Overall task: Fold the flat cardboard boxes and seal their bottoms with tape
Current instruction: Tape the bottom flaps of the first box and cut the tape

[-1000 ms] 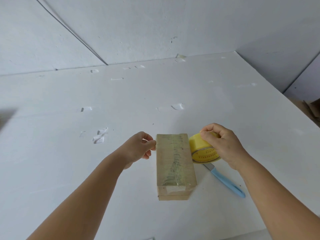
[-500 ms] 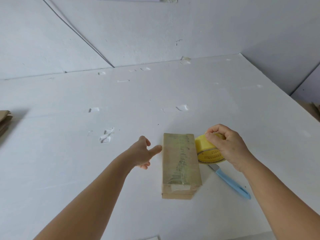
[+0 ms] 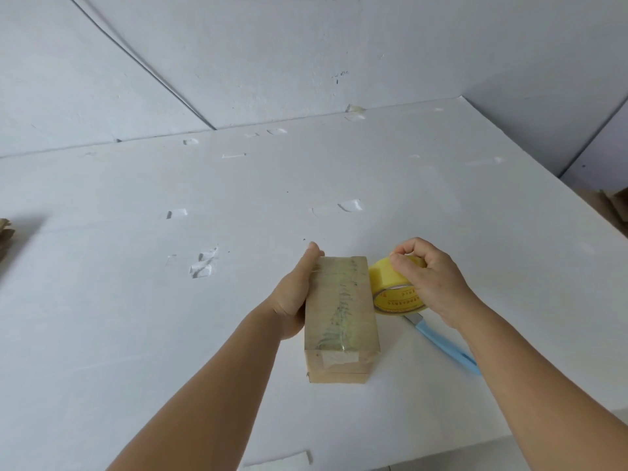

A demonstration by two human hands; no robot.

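Left hand (image 3: 295, 297) now flat against box (image 3: 339, 311), right hand (image 3: 431, 277) fingers gripping tape roll (image 3: 390, 294)

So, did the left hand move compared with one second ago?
Yes. The left hand moved right, against the left side of the box, with the fingers straight along it.

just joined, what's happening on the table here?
A person is taping up a small cardboard box on a white table. The left hand rests flat against the box's left side, steadying it. The right hand grips a yellow tape roll against the box's right side. Clear tape already covers the top face. A blue knife lies on the table just right of the box.
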